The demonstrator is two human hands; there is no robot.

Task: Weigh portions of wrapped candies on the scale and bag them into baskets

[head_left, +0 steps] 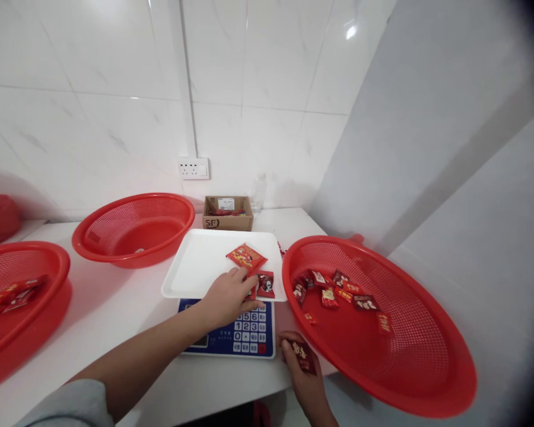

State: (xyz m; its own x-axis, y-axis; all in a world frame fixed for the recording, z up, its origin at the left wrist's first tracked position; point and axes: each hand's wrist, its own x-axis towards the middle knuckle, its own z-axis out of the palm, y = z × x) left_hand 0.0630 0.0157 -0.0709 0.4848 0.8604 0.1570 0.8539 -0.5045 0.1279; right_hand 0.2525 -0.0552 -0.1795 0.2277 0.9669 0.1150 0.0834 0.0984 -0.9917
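My left hand (234, 295) reaches over the near right part of the white tray (196, 264) on the scale. Its fingers and thumb close around a small red packet (251, 292), mostly hidden by the hand. Beside it on the tray lies another red packet (266, 284) with a dark print, and behind that a larger, flat red packet (246, 257) with a cartoon print. To the right of the scale keypad (249, 329), my right hand (306, 379) is closed on a dark red packet (303, 357) with gold characters, held near the table's front edge.
A big red basket (409, 362) with several small packets (338, 290) stands tilted at the right. Two red baskets (133, 204) (48, 255) are on the left, the nearer with packets. A cardboard box (229, 223) and clear bottle (258, 193) stand by the wall.
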